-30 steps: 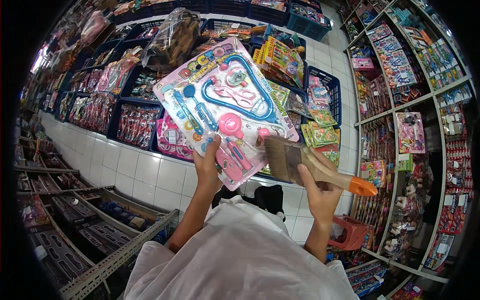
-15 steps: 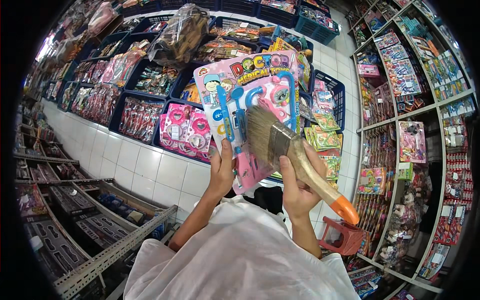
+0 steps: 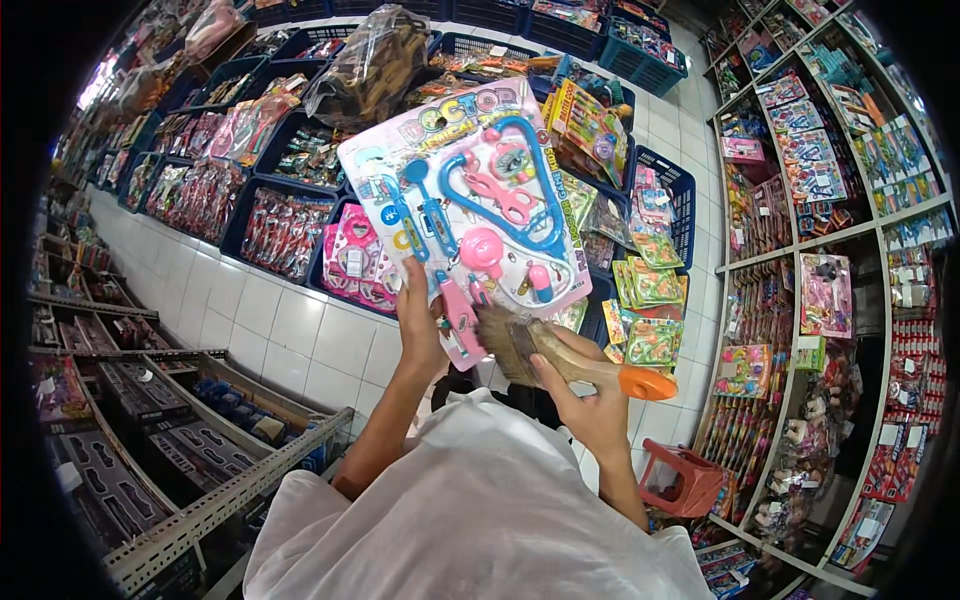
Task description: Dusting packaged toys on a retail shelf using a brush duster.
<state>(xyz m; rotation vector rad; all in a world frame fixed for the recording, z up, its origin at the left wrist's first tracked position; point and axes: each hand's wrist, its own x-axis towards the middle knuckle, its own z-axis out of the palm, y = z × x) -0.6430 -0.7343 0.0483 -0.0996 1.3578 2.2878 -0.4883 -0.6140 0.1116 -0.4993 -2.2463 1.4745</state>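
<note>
My left hand (image 3: 421, 318) grips the lower left edge of a pink carded toy doctor set (image 3: 400, 165), held up before me and tilted to the left. Under its clear plastic lie a blue toy stethoscope, pink scissors, a pink round piece and several other small toys. In my right hand (image 3: 585, 400) is a wide paintbrush (image 3: 590, 370) with a wooden handle and an orange end. The handle points right, and the brown bristles are at the card's lower edge, beside a pink toy piece. The fingers behind the card are partly hidden.
Blue plastic baskets (image 3: 237, 222) of packaged toys stand on the white tiled floor (image 3: 290, 335) ahead. A plastic-wrapped bundle (image 3: 370, 65) sits on them. Shelves of toys rise at right, with a red stool (image 3: 680, 478) nearby. A metal rack (image 3: 220, 490) of boxes flanks me at left.
The brush has moved down from the middle of the card to its lower edge, its handle swinging closer to level. The card has shifted left and tilted further.
</note>
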